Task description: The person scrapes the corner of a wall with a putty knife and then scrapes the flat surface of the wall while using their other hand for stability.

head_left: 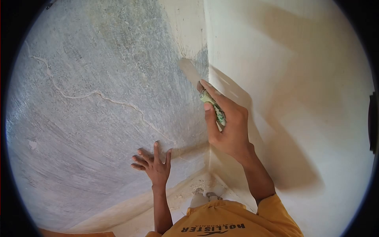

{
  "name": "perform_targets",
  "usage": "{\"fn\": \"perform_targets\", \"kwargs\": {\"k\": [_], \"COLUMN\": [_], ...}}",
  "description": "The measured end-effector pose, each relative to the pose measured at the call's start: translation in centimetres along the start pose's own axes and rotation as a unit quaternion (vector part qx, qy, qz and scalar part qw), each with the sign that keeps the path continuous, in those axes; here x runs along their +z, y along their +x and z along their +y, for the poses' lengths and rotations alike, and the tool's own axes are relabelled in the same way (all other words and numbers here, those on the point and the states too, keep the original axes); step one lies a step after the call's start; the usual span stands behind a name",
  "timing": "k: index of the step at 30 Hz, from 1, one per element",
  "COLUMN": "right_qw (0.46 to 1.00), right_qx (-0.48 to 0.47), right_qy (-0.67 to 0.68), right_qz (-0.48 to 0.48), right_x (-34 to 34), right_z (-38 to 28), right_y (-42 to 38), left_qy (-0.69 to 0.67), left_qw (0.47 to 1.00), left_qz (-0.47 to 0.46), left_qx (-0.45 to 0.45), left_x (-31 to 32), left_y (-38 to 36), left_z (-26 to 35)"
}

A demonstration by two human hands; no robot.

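Observation:
My right hand (231, 124) is wrapped round the green, paint-spotted handle of a scraper (190, 72). The scraper's flat blade lies against the grey wall (98, 59) close to the corner, at the lower edge of a cream-coloured patch (185, 27). Lower down, my left hand (157, 166) rests on the same grey wall with its fingers spread and nothing in it. A raised, pale crack line (96, 93) winds across the wall and ends just above my left hand.
A cream wall (316, 79) meets the grey one at the corner and carries shadows of my arm. Below are a ledge or floor (138, 217) with crumbs of debris and my feet, partly visible. A dark object (372, 122) stands at the right edge.

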State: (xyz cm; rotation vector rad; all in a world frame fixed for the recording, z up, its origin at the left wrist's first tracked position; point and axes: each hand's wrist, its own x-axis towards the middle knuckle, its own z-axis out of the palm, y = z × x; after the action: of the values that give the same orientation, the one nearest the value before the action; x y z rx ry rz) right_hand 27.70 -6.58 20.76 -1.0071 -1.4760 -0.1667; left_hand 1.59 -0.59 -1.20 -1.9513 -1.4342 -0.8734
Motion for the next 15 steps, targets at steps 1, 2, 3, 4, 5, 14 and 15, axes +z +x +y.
{"fn": "perform_targets", "kwargs": {"k": [1, 2, 3, 4, 5, 14, 15], "right_qw": [1.000, 1.000, 1.000, 1.000, 1.000, 1.000, 1.000], "right_qx": [-0.010, 0.007, 0.015, 0.022, 0.016, 0.018, 0.017], "right_qy": [-0.002, -0.010, -0.009, -0.008, -0.008, 0.006, 0.007], "right_qz": [0.002, -0.008, -0.014, -0.018, -0.015, -0.010, -0.006], "right_x": [0.1, 0.3, 0.5, 0.5, 0.4, 0.4, 0.5], "right_z": [-0.1, 0.0, 0.1, 0.3, 0.4, 0.3, 0.3], "right_y": [0.1, -0.5, -1.2, -1.8, -1.5, -1.6, -1.5], "left_qy": [-0.002, -0.005, -0.007, -0.009, -0.008, 0.001, 0.002], "left_qw": [1.000, 1.000, 1.000, 1.000, 1.000, 1.000, 1.000], "left_qz": [0.000, -0.002, -0.005, -0.006, -0.004, -0.006, -0.003], "left_qx": [-0.001, -0.003, -0.004, -0.004, -0.002, 0.000, 0.000], "left_x": [0.1, 0.1, 0.0, 0.0, 0.1, 0.0, 0.0], "left_y": [0.2, 0.3, 0.3, 0.2, 0.4, 0.4, 0.5], "left_z": [0.1, 0.2, 0.3, 0.1, 0.0, 0.0, 0.0]}}
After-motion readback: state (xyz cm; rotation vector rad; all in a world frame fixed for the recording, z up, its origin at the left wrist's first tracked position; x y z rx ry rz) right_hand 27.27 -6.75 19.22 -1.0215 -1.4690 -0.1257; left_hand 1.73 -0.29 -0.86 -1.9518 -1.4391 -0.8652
